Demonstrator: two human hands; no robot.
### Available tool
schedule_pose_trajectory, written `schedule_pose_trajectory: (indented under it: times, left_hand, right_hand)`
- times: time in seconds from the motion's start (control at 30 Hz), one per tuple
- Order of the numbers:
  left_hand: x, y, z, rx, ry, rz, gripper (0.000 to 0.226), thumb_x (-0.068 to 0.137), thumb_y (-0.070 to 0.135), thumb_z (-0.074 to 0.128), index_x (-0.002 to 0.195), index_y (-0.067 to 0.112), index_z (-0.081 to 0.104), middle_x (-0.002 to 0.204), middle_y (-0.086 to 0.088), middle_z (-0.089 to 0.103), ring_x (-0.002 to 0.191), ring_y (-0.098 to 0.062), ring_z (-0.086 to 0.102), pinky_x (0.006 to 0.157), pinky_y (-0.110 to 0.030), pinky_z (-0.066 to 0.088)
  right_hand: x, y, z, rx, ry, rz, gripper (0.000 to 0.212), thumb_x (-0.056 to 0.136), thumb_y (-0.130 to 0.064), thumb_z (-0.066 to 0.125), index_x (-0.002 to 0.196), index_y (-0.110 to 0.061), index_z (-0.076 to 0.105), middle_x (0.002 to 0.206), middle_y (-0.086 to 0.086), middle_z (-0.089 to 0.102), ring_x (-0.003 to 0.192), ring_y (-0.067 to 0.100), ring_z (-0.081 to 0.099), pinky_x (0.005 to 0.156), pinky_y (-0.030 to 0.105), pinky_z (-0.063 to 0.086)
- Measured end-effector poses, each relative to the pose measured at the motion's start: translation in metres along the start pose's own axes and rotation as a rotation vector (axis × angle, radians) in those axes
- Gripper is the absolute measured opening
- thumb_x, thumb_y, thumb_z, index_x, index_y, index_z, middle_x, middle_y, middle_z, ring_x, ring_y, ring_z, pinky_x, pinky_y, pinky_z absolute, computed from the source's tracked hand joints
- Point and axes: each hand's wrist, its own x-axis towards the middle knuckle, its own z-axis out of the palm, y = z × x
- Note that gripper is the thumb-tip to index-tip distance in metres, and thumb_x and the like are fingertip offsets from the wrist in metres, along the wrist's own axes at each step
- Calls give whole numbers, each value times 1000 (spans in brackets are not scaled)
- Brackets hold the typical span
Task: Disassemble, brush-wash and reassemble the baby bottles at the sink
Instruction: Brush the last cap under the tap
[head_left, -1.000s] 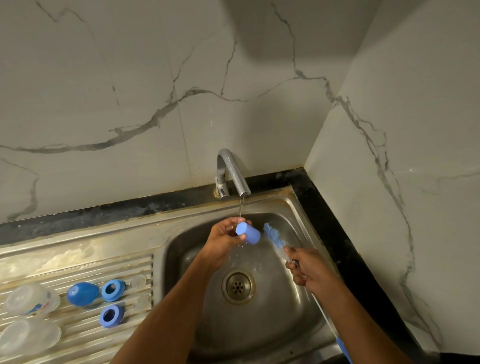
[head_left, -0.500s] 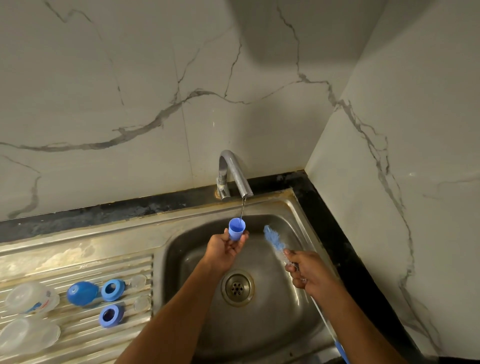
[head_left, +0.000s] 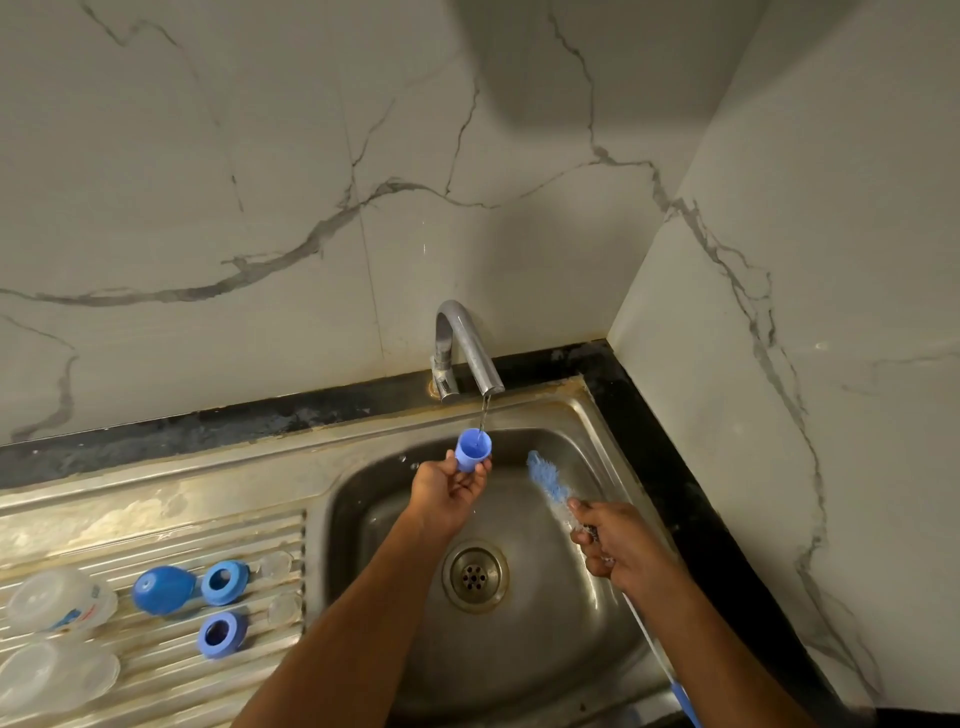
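— While the thin stream from the tap (head_left: 470, 348) runs, I see the left hand (head_left: 447, 491) pinching the small blue cap (head_left: 472, 450) by its lower end, thumb and fingertips curled round it, mouth turned up right under the spout. A second ago that cap lay on its side in the same hand, lower over the basin; half a second ago it was already upright, so it has only crept a little higher and closer to the spout.

— And the other hand?

— From my seat, the right hand (head_left: 615, 543) grips the bottle brush (head_left: 545, 478) just below the bristles, fingers wrapped round the wire stem. Its blue bristle head points up and away, just beside the cap but apart from it. It has barely shifted across the three pictures. The long handle runs back under the forearm to a blue end at the bottom edge.

— What about the surroundings?

— Both hands hang over the steel sink (head_left: 587, 415), with the drain (head_left: 474, 574) below them. On the ribbed drainboard (head_left: 156, 525) to the left lie a domed blue cap (head_left: 161, 591), two blue screw rings (head_left: 224, 582), two clear teats (head_left: 276, 564) and two clear bottles (head_left: 60, 600) on their sides, all where they were before. White marble-patterned wall tiles (head_left: 260, 182) meet in a corner at the right, edged by a black counter strip (head_left: 654, 447).
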Motion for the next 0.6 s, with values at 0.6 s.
schedule_pose_trajectory:
  times: [0.6]
  left_hand:
    - [-8, 1, 6, 94, 86, 2, 34, 104, 6, 42, 135, -5, 48, 118, -30, 61, 90, -32, 65, 76, -32, 55]
  right_hand:
    - [-5, 1, -1, -14, -10, 7, 20, 98, -20, 60, 107, -5, 70, 58, 5, 50, 44, 11, 32, 39, 20, 22]
